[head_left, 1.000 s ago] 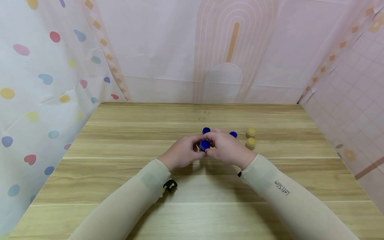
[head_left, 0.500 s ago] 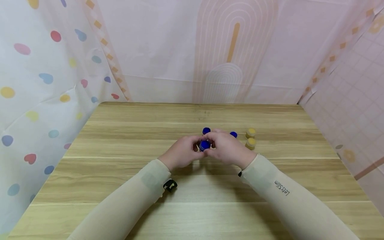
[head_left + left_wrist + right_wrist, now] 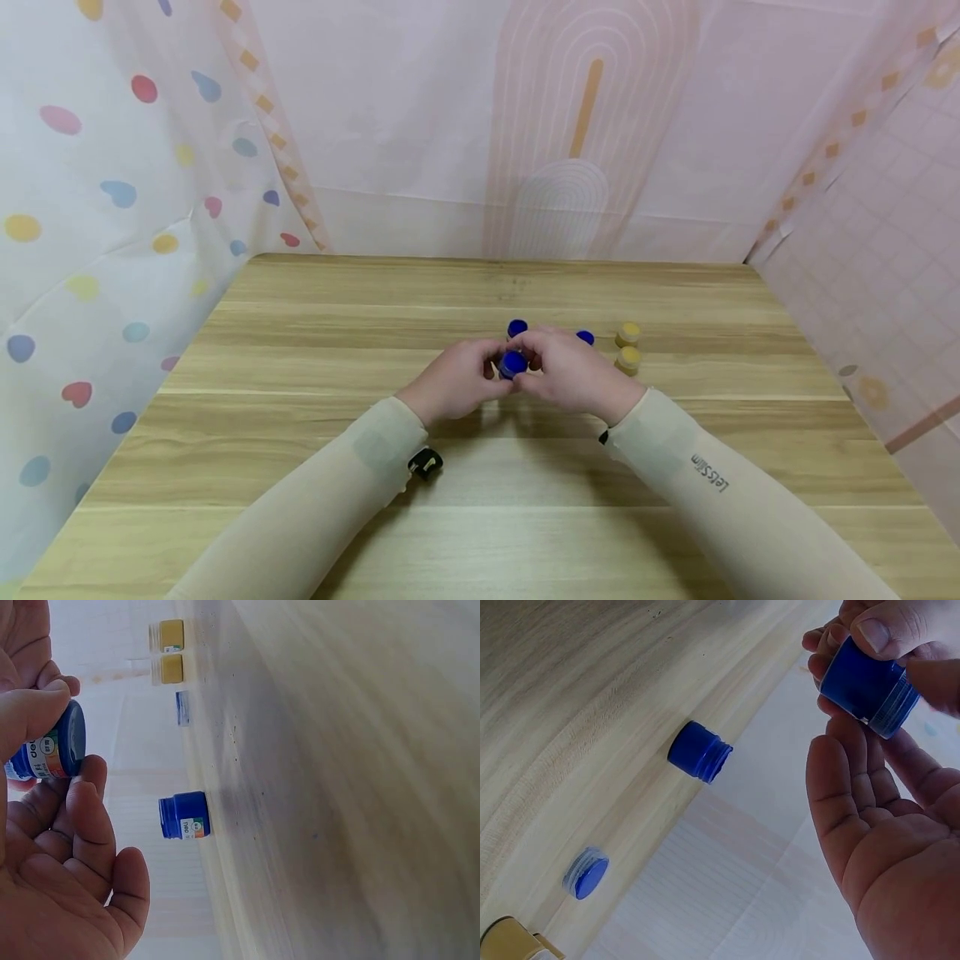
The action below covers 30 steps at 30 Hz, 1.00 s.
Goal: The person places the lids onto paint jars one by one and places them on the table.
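Raised over the table, a blue paint jar (image 3: 513, 364) with a clear screw lid (image 3: 892, 712) is held between both hands. My left hand (image 3: 456, 379) grips the jar's body, its thumb laid along the side in the left wrist view. From the other side my right hand (image 3: 572, 372) holds the lid end between thumb and fingers. Behind the hands a second blue paint jar (image 3: 697, 751) stands uncapped on the table, its threaded neck showing. To the right of that jar lies a loose lid (image 3: 586, 874) smeared with blue paint.
Two yellow paint jars (image 3: 628, 347) with clear lids stand to the right of the right hand. The wooden table (image 3: 495, 517) meets a patterned cloth backdrop (image 3: 405, 150) at its far edge, with more cloth along the left and right sides.
Both hands keep nearly the same hold on the blue paint jar. Only a very slight shift of the head view shows; the things on the table have stayed put.
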Each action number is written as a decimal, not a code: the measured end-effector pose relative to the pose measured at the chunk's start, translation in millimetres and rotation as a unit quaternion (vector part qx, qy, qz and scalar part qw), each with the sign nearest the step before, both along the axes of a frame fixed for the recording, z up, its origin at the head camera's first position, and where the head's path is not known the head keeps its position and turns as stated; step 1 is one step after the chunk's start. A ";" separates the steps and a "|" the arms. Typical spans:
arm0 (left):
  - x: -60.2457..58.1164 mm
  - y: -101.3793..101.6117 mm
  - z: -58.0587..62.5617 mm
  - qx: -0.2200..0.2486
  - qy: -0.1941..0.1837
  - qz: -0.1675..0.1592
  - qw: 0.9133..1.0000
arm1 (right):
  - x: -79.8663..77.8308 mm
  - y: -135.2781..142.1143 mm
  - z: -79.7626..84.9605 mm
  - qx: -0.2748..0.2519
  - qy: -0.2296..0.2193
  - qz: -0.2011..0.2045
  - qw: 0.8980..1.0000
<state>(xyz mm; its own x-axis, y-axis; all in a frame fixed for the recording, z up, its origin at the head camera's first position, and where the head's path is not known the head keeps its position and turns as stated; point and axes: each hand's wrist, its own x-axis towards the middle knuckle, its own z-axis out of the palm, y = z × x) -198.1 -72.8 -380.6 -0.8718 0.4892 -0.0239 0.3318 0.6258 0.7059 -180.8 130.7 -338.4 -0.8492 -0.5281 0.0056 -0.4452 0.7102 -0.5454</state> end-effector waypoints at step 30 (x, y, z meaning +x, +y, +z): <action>1.7 0.6 -0.9 0.001 -0.013 0.004 1.000 | -0.1 -3.6 -0.2 -0.005 -0.032 -0.041 0.999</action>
<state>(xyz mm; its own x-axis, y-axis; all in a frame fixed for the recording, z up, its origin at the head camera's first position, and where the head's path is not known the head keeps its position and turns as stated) -196.5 -72.2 -381.5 -0.8748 0.4822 -0.0463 0.3079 0.6273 0.7153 -180.9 127.1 -338.7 -0.8885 -0.4566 -0.0451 -0.3493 0.7370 -0.5786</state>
